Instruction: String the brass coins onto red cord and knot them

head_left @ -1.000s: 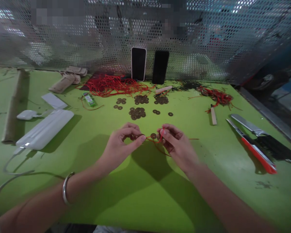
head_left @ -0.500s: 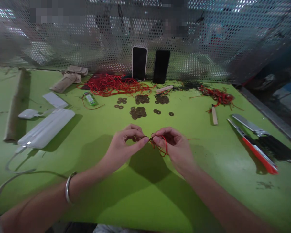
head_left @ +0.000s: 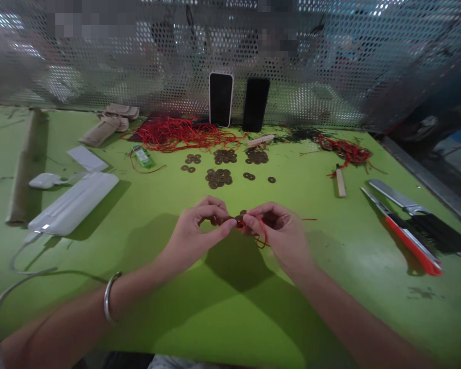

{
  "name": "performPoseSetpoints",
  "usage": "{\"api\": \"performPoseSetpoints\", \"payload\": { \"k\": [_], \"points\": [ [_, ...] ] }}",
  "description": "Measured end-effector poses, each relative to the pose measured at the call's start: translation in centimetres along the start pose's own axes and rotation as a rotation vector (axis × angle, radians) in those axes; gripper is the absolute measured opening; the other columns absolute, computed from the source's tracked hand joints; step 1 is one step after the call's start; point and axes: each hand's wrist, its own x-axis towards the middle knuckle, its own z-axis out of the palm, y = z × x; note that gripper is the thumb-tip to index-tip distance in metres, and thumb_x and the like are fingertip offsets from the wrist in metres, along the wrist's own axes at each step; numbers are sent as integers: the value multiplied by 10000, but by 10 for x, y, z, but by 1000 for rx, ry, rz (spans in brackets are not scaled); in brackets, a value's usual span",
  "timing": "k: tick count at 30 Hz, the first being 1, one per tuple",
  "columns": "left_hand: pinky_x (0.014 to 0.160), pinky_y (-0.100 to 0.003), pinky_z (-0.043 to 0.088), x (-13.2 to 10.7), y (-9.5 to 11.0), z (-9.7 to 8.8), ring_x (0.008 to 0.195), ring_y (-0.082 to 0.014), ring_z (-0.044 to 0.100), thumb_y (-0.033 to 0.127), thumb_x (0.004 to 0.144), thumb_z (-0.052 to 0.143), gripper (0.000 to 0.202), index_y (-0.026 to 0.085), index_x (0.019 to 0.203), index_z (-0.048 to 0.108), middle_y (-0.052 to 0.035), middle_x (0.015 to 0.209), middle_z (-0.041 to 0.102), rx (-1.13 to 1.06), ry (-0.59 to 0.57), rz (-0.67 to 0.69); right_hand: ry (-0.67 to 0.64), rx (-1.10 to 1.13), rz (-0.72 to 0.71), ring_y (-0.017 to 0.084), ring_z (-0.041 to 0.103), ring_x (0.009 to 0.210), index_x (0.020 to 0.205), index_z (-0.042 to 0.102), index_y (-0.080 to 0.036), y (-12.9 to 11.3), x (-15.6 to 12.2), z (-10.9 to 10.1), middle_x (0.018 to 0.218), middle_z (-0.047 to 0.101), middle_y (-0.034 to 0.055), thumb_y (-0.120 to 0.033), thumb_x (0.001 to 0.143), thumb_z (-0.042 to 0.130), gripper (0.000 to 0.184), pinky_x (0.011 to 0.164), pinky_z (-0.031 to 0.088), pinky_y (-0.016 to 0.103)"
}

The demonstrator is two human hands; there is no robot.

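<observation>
My left hand (head_left: 202, 225) pinches a small brown coin between thumb and forefinger, in the middle of the green table. Close against it, my right hand (head_left: 282, 230) is closed on more coins (head_left: 243, 212) and a red cord (head_left: 264, 238). The cord loops below the right fingers, and a thin end sticks out to the right behind that hand. Fingers partly hide the coins, so how the cord runs through them is unclear. Beyond the hands lie several piles of holed coins (head_left: 218, 178).
A red cord heap (head_left: 180, 134) lies at the back, below two upright phones (head_left: 221, 100). At right are a corded bundle (head_left: 348, 151), a wooden-handled tool (head_left: 340, 183), scissors-like red-handled knife (head_left: 411, 243) and a black-handled blade (head_left: 392, 197). A white power bank (head_left: 75, 202) sits left.
The fingertips have parted slightly, and more of the coins shows between them. The red cord loop has drawn closer under my right hand.
</observation>
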Motion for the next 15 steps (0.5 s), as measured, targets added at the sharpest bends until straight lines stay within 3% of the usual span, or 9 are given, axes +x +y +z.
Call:
{"api": "performPoseSetpoints", "payload": {
  "k": [6, 10, 12, 15],
  "points": [
    [682, -233, 454, -1, 5, -5, 846, -120, 523, 241, 763, 674, 45, 200, 747, 662, -12, 919, 547, -62, 70, 2, 155, -19, -87, 82, 658, 583, 761, 665, -223, -10, 15, -27, 742, 708, -18, -279, 638, 794, 186, 565, 566, 174],
    [664, -214, 441, 2, 8, -6, 831, -112, 515, 228, 757, 678, 52, 193, 722, 661, -14, 899, 537, -73, 129, 46, 135, 39, -126, 53, 639, 558, 745, 646, -230, -18, 21, -39, 722, 704, -42, -272, 653, 785, 172, 564, 547, 141],
    [664, -212, 433, 3, 8, -7, 818, -108, 513, 229, 757, 678, 53, 194, 720, 663, -13, 897, 538, -93, 154, 51, 39, 20, -112, 51, 636, 548, 735, 632, -223, -24, 20, -42, 702, 701, -48, -254, 680, 765, 147, 542, 535, 132],
    [663, -213, 424, 6, 9, -10, 803, -107, 514, 228, 749, 684, 48, 194, 719, 668, -15, 889, 541, -126, 197, 68, -342, -80, -21, 74, 654, 585, 752, 624, -196, -32, 15, -45, 705, 705, -29, -187, 702, 738, 125, 565, 541, 163]
  ]
}}
